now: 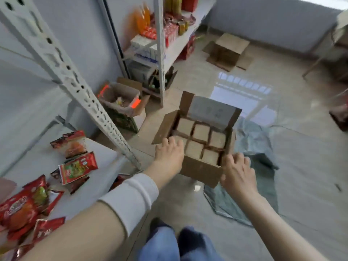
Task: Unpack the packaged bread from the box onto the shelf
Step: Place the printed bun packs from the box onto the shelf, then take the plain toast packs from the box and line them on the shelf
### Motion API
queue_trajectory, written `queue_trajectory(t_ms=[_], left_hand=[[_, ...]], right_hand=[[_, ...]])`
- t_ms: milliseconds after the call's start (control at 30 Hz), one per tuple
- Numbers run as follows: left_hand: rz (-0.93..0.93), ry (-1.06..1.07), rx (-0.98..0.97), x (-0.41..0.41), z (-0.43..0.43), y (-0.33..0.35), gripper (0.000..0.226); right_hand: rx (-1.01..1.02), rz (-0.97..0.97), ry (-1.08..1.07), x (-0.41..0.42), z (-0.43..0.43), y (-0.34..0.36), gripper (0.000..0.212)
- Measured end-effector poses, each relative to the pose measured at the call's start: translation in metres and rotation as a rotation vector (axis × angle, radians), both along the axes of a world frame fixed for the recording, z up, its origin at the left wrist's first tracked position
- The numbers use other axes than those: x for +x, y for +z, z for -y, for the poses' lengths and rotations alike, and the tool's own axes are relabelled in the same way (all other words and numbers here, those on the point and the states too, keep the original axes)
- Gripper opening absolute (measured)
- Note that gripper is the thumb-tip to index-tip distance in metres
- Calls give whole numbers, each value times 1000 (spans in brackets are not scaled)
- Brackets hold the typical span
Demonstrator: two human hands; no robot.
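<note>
Reaching into the box (199, 168), my left hand (169, 153) meets the bread (201, 131), grasp unclear; my right hand (237, 170) hovers slack-fingered. Next, I judge: pinch one pack, lift to shelf (105, 159).

print on red snack packets (78, 167) blurred, marks on box flap (211, 110) illegible

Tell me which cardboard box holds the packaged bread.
The near box, between the left hand and right hand; the far box looks empty.
</note>
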State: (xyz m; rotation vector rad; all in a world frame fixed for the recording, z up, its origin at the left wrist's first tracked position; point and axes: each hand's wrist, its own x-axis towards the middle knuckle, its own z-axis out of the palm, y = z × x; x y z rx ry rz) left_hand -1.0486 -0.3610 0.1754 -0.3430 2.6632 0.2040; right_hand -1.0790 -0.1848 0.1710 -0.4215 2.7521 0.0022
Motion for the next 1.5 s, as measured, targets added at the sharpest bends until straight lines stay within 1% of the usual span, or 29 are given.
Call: queue_trajectory(t_ms=[133, 267, 333, 433, 500, 567, 600, 633, 733, 800, 867, 967, 1033, 1133, 1200, 1300, 1367, 1400, 1467, 1500], left_hand=[[128, -33, 60, -46, -26, -53, 49], [192, -51, 137, -105, -26, -116, 48], [232, -32, 177, -134, -23, -153, 45], [276, -34, 200, -178, -19, -207, 43], [289, -16, 216, -208, -19, -242, 46], [287, 16, 222, -239, -19, -279, 49], [272, 40, 228, -256, -19, -297, 50], [245, 72, 239, -272, -19, -316, 50], [141, 222, 305, -309, -18, -366, 59], [96, 378, 368, -326, -19, -391, 63], [49, 511, 392, -335, -23, -409, 66], [-25, 626, 388, -342, -28, -421, 71], [-70, 687, 371, -344, -29, -422, 70], [-138, 742, 348, -343, -28, -417, 67], [-167, 807, 415, -343, -25, -412, 66], [-181, 901, 589, -345, -18, -402, 63], [-151, 905, 650, -347, -13, -397, 61], [-121, 890, 674, -347, -11, -396, 60], [-13, 858, 742, -345, -7, -396, 61], [47, 842, 775, -343, -6, -396, 62]], right_hand=[[66, 118, -90, -33, -26, -41, 44], [92, 191, -174, -75, -22, -97, 45], [112, 263, -222, -94, -16, -129, 45], [109, 314, -291, -126, -8, -180, 42], [92, 344, -344, -148, -4, -218, 42], [13, 359, -445, -173, -1, -261, 47], [-56, 368, -537, -187, 0, -284, 51], [-147, 386, -672, -202, 2, -307, 57], [-521, 442, -1270, -242, 8, -365, 71], [-665, 379, -1620, -261, 13, -395, 71], [-732, 295, -1852, -272, 19, -412, 71], [-825, 209, -2053, -281, 26, -421, 67], [-885, 154, -2106, -282, 30, -419, 62], [-887, 123, -2113, -279, 31, -413, 60], [-890, 132, -2118, -278, 29, -409, 60], [-889, 175, -2121, -275, 25, -404, 58], [-953, 196, -2097, -273, 24, -400, 50], [-997, 198, -2085, -272, 23, -397, 41], [-1082, 214, -2029, -268, 18, -391, 22], [-1116, 237, -1985, -265, 16, -387, 19]])
